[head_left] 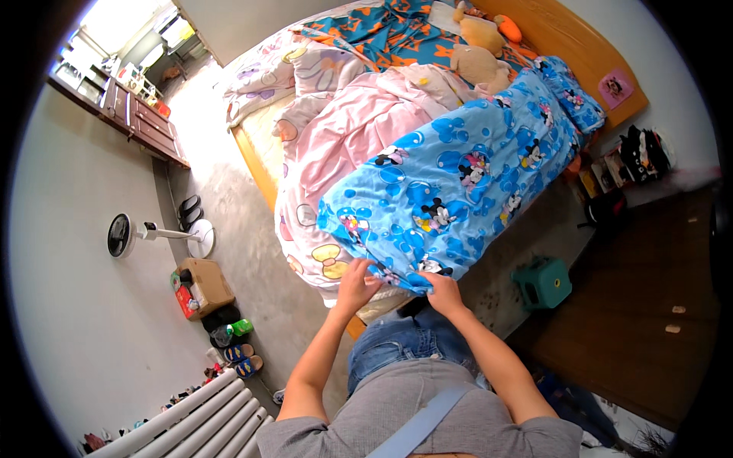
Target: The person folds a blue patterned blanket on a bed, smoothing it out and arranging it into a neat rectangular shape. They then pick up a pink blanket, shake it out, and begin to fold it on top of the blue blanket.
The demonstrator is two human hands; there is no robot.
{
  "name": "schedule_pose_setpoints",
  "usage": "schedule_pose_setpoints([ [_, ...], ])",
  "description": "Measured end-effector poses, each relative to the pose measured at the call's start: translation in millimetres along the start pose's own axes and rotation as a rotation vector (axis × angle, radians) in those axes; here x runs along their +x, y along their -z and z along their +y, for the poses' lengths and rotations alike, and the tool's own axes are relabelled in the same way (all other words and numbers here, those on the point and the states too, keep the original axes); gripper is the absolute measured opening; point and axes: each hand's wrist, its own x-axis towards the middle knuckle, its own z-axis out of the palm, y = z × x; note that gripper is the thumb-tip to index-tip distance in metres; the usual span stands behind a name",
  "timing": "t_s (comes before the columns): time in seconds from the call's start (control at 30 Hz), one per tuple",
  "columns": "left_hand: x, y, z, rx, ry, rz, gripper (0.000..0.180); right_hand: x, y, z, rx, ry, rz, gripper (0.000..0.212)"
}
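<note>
fingers of left hand (357, 287) and right hand (443, 292) pinch the blue cartoon-mouse quilt (473, 202); uneven tugging could rumple the overlapped pink quilt (363, 130)

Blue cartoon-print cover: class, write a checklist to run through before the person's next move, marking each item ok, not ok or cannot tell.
1. Left hand on the near end of the blue cover: ok.
2. Right hand gripping that same end: ok.
3. Blue cover smooth at its near end: not ok, bunched by the hands.
4. Pink quilt smooth: not ok, creased.
5. Teal stool apart from the cover: ok.
6. Cover's underside free of folds: cannot tell, hidden.
</note>
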Motion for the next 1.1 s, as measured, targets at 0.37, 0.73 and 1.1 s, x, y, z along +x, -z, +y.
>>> schedule_pose_setpoints([
  [0.37, 59.2, -44.2, -18.9, 0.544, -0.275, 0.095, 0.059, -39.1, 64.4, -8.0, 0.096, -0.037, 0.119, 0.039],
  [0.73, 104.9, 11.2, -22.9, 0.499, -0.575, -0.324, 0.024, -61.5, 57.1, 8.4, 0.058, -0.018, 0.064, 0.046],
  [1.1, 135.7, 11.9, 55.8, 0.639, -0.63, -0.609, 0.012, -57.4, 19.9, -6.8, 0.006, -0.028, -0.051, 0.109],
])
